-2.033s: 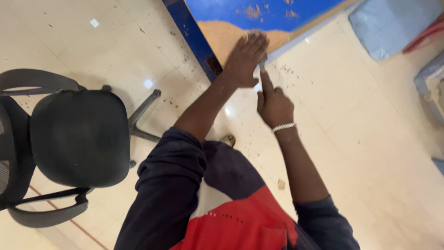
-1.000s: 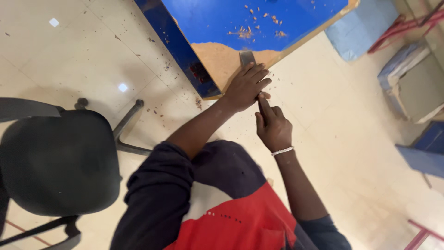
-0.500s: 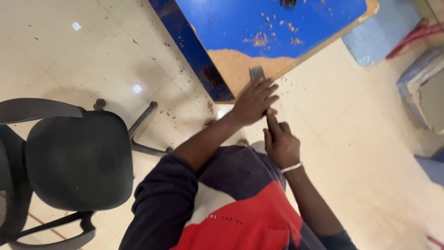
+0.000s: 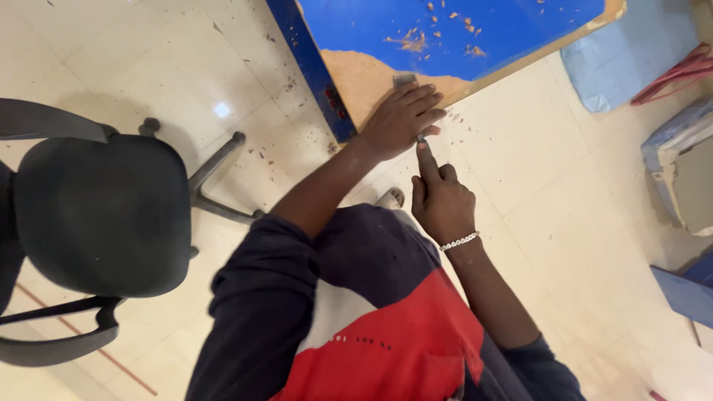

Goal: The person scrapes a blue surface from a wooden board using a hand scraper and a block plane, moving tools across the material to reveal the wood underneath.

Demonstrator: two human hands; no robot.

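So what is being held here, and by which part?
A scraper: right hand grips its handle, forefinger along it; left hand presses flat over the blade end on the blue board.

Your fingers (image 4: 423, 96) sit over a glossy cream tile floor (image 4: 564, 200), littered with dark flecks just below them and catching a bright ceiling-light glare (image 4: 221, 110) to their left. Farther left stands a black swivel chair (image 4: 100, 212); to their right lie grey and blue bins (image 4: 683, 174).
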